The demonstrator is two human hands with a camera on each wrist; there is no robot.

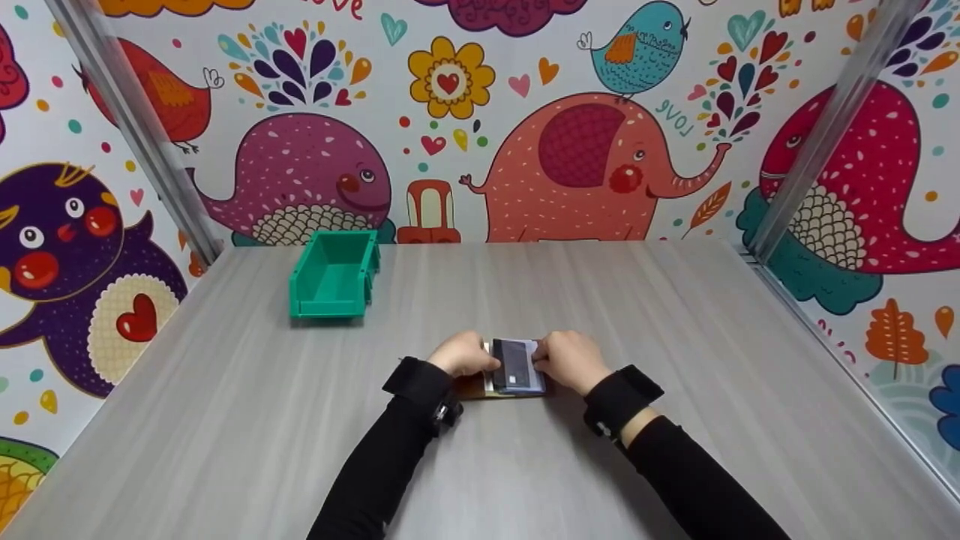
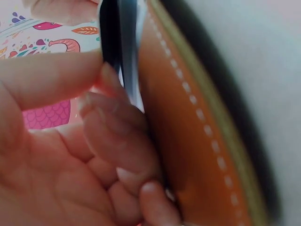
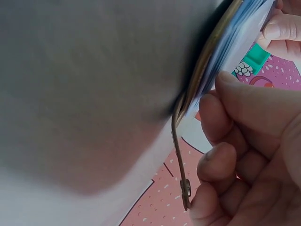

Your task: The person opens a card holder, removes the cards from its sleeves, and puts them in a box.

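One brown wallet lies open between the left hand, which pinches a dark card, and the right hand, which pinches the edge of the clear sleeves inside it. We judge the opening done and the release not yet made; we cannot tell whether the card sits fully in a sleeve. Beyond the left hand, a green bin shows its bare floor.

From above, the head view faces forward and down over the grey wood-grain tabletop. Sideways-tilted wrist views look closely past the left hand and right hand; all share the brown stitched-leather card holder, head and right wrist the open green plastic bin.
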